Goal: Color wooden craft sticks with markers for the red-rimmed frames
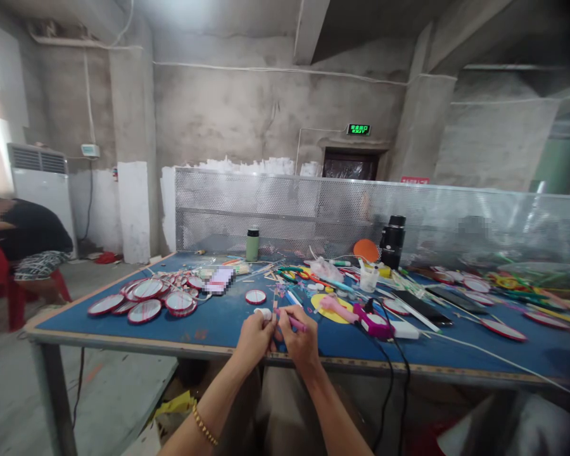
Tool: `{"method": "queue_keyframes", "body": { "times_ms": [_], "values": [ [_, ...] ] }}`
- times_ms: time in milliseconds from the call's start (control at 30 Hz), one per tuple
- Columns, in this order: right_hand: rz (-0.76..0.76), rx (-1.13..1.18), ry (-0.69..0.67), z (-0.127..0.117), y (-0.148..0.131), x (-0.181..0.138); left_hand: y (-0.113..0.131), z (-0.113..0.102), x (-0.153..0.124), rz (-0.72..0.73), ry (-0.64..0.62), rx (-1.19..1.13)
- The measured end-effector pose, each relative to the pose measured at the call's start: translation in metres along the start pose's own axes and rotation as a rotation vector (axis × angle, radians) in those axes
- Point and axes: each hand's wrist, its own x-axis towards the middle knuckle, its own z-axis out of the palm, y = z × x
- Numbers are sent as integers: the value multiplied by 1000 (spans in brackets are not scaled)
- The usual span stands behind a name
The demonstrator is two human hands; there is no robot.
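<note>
Close to the table's front edge, my left hand (255, 335) is closed around a thin, light-coloured strip (275, 305) that stands up between my hands. A small white piece (265, 313) shows at its fingertips; I cannot tell whether it is a wrap or a separate thing. My right hand (300, 339) pinches a pink pen (297, 324), its tip end close against the strip. Just beyond my hands lies a round white disc with a red rim (255, 296). Blue-and-white pens (294, 297) lie beyond my right hand.
Red-rimmed discs (142, 310) are piled on the left, near a phone (220, 280). Right of my hands are a yellow disc (335, 308), a magenta tool (374, 322) with black cords, and a plastic cup (368, 277). Bottles (252, 244) stand behind. A person (33, 231) sits far left.
</note>
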Motion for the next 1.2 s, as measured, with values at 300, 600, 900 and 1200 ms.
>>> {"method": "queue_keyframes", "body": {
  "times_ms": [300, 600, 900, 1200],
  "values": [
    [-16, -16, -16, -1, -1, 0, 1, 0, -1, -5, 3, 11],
    [-20, -2, -23, 0, 0, 0, 3, -1, -2, -9, 4, 22],
    [-30, -23, -18, 0, 2, -1, 5, 0, -3, -13, 11, -10],
    [2, -12, 45, 0, 2, -1, 3, -1, -1, 18, 0, -20]
  ]
}}
